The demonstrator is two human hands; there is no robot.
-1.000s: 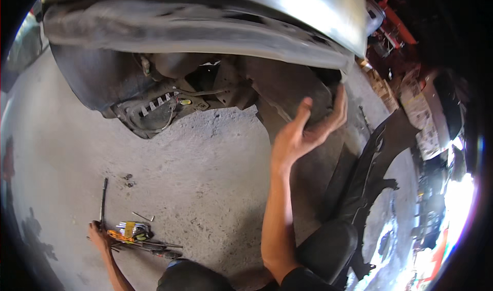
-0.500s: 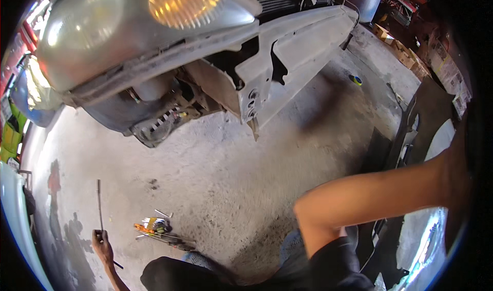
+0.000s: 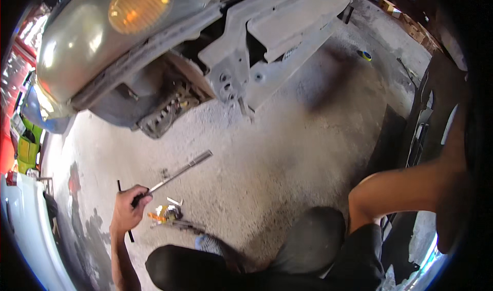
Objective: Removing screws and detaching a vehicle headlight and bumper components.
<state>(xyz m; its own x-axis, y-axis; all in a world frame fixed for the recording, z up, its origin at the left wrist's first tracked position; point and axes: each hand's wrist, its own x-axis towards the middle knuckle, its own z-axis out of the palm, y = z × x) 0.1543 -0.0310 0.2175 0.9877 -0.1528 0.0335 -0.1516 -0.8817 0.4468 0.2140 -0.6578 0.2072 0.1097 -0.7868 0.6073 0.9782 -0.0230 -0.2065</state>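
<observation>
My left hand is closed around a T-handle socket wrench. Its silver shaft slants up and to the right above the floor, and the black crossbar sticks out on both sides of my fist. Just right of that hand, a small pile of hand tools with an orange handle lies on the concrete. My right arm is bent sharply at the right edge; the hand is lost in the dark rim, its fingers hidden. Ahead is a car's front end with a headlight and a bare grey metal bumper bar.
A roll of tape lies on the concrete floor. Dark car panels lie along the right side. Cardboard boxes stand at the far right. A pale car is at the left edge. My knees are at the bottom.
My left hand has moved up and right with the wrench, whose shaft has swung from nearly upright to slanting right. The view has shifted; my right elbow appears further right.
</observation>
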